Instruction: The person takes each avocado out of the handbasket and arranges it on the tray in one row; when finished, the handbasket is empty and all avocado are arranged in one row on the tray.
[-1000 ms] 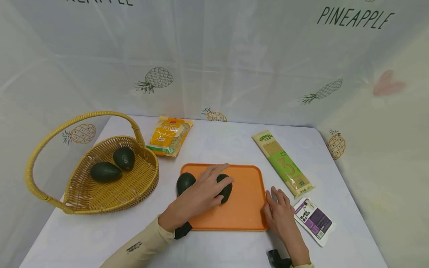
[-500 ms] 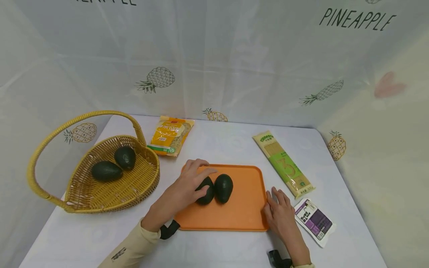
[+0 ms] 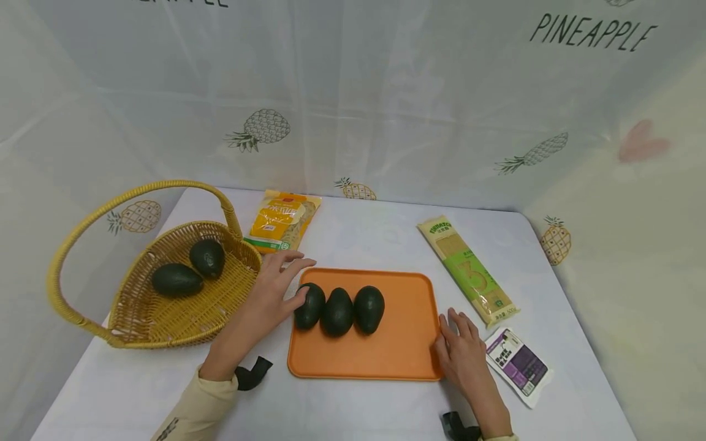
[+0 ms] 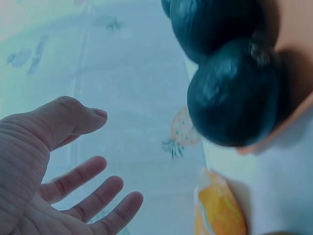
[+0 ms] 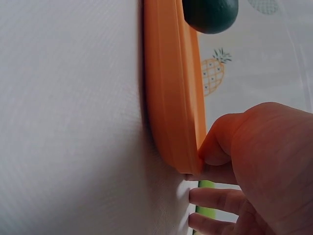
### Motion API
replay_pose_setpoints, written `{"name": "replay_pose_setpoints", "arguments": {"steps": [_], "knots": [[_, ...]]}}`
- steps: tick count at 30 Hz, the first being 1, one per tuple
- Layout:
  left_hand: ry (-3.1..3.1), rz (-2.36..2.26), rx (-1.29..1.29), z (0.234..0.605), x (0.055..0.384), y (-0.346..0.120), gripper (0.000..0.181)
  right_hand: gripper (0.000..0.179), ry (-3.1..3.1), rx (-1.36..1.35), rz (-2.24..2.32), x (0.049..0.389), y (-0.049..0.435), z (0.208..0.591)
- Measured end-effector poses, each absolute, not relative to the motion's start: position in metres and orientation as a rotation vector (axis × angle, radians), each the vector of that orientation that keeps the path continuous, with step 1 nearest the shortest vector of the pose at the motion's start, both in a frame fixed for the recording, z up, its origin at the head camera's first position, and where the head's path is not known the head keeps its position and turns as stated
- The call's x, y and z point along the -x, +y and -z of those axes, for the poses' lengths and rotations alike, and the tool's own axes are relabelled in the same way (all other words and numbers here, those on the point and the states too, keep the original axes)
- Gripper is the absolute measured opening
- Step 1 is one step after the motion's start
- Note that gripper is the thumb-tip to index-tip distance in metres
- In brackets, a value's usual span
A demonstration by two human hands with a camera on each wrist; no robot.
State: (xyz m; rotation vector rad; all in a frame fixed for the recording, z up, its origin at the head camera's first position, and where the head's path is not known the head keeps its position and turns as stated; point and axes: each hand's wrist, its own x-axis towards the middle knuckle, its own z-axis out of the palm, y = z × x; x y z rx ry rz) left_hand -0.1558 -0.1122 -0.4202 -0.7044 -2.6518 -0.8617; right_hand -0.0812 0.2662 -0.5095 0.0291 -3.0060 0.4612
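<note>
Tray (image 3: 408, 343), one; avocados (image 3: 337, 312) within, three, ten o'clock. Left hand (image 3: 273, 292): wide; gap from them, left wrist view only. Right hand (image 3: 461, 350): loose, touching tray.

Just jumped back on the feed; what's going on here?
Three avocados sit in a row on an orange tray. A person's left hand, fingers spread and holding nothing, is beside the leftmost one. Their right hand touches the tray's right edge. Two more avocados lie in the wicker basket.
</note>
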Motion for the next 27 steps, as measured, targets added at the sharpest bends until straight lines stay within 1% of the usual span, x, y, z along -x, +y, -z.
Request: {"name": "replay_pose_setpoints", "arguments": {"steps": [10,20,27], "knots": [[-2.591,0.880,0.533,0.419,0.156,-0.137,0.048,0.045,-3.034,0.005,-0.498,0.081,0.266,0.509],[-2.483,0.837,0.362,0.412,0.154,-0.167,0.037,0.043,-3.005,-0.004,-0.493,0.081,0.265,0.510],[-2.466,0.855,0.207,0.412,0.148,-0.190,0.036,0.043,-2.979,-0.019,-0.498,0.081,0.266,0.511]]}}
